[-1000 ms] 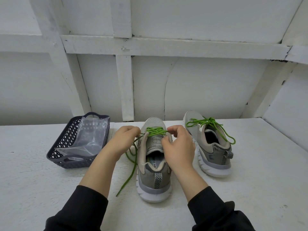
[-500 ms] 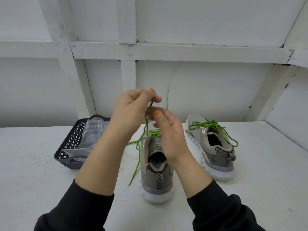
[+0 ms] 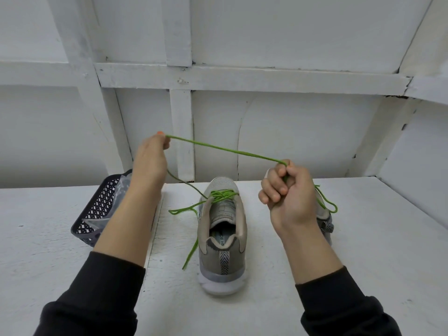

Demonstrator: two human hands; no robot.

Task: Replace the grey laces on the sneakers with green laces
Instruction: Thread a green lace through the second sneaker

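Note:
A grey sneaker (image 3: 222, 241) stands in the middle of the white table, heel toward me, with a green lace (image 3: 223, 149) threaded through its front eyelets. My left hand (image 3: 151, 156) pinches one stretch of that lace, raised above the table at the left. My right hand (image 3: 286, 190) grips the same lace in a fist at the right. The lace runs taut between both hands above the shoe. Another end of the lace trails on the table left of the shoe. The second sneaker (image 3: 326, 214), with green laces, sits mostly hidden behind my right hand.
A dark plastic basket (image 3: 93, 214) holding a clear plastic bag (image 3: 121, 192) sits at the left, partly behind my left forearm. A white panelled wall (image 3: 242, 69) rises right behind the table (image 3: 375, 251).
My hands have moved apart from above the shoe, left hand going left and right hand going right and down, pulling the green lace out into a taut line between them.

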